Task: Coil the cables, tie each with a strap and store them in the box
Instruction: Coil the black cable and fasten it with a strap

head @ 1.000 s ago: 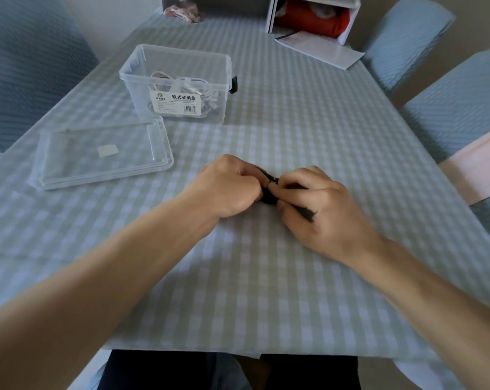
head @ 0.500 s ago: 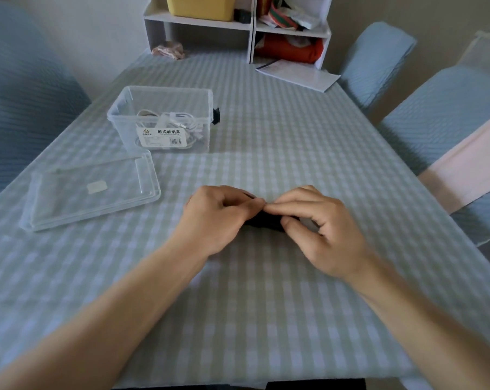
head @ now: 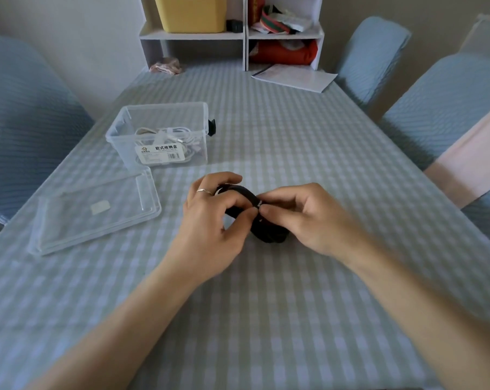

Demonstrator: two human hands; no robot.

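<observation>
The coiled black cable (head: pixel 266 220) sits just above the middle of the counter (head: pixel 294 305), held between both hands. The left hand (head: pixel 210 220), a ring on one finger, curls its fingers round the coil's 9 o'clock side, and the right hand (head: pixel 308 218) holds the 3 o'clock side, its thumb and forefinger pinching at a small light-marked spot on top of the coil; each grip is closed on the cable. At 11 o'clock from the coil stands the clear plastic storage box (head: pixel 120 130), open, with white cables (head: pixel 176 136) inside and a printed label on its near wall. Its clear lid (head: pixel 69 220) lies flat on the checked cloth at 9 o'clock from the hands, just beside the box. A small black strap (head: pixel 211 127) lies against the box's right wall
</observation>
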